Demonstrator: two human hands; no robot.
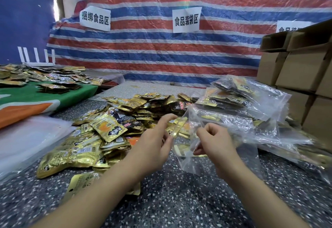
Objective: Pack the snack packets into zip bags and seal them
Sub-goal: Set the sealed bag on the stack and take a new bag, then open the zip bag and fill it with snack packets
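A big heap of gold and black snack packets (pixel 115 119) covers the speckled table (pixel 179 200) ahead of me. My left hand (pixel 154 143) pinches a stack of gold packets (pixel 178 127) and holds it at the mouth of a clear zip bag (pixel 190 155). My right hand (pixel 213 141) grips the edge of that bag with curled fingers and holds it up off the table. A few gold packets show through the bag's plastic.
Filled clear bags (pixel 242 92) lie piled at the right, in front of stacked cardboard boxes (pixel 296 69). A stack of flat clear bags (pixel 27 141) lies at the left. More packets (pixel 45 78) cover a green cloth at the far left. A striped tarp hangs behind.
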